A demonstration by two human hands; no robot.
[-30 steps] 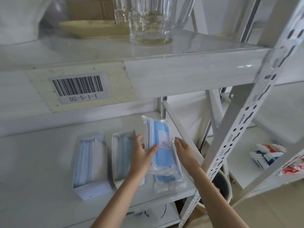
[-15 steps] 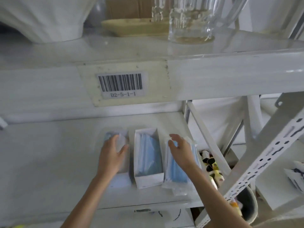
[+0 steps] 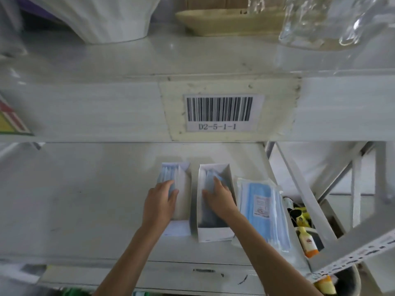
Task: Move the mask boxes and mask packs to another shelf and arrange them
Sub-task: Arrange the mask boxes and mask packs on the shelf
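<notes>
Two open white mask boxes with blue masks stand side by side on the white lower shelf (image 3: pixel 85 199). My left hand (image 3: pixel 160 204) lies over the left mask box (image 3: pixel 183 178), its fingers wrapped on the box top. My right hand (image 3: pixel 220 197) reaches into the middle mask box (image 3: pixel 213 233), fingers down on the masks and thumb by its left wall. A clear pack of blue masks (image 3: pixel 263 201) lies flat just right of that box, touched by neither hand.
The upper shelf edge with a barcode label (image 3: pixel 219 113) hangs close above. On it stand a glass jug (image 3: pixel 316 22), a tan tray (image 3: pixel 224 20) and a white vessel (image 3: pixel 102 18). A diagonal brace (image 3: pixel 303 195) and a bin of bottles (image 3: pixel 305 231) are at right.
My right hand has left the mask pack, which now lies flat, and moved left into the middle box. My left hand stays on the left box. The view has shifted left.
</notes>
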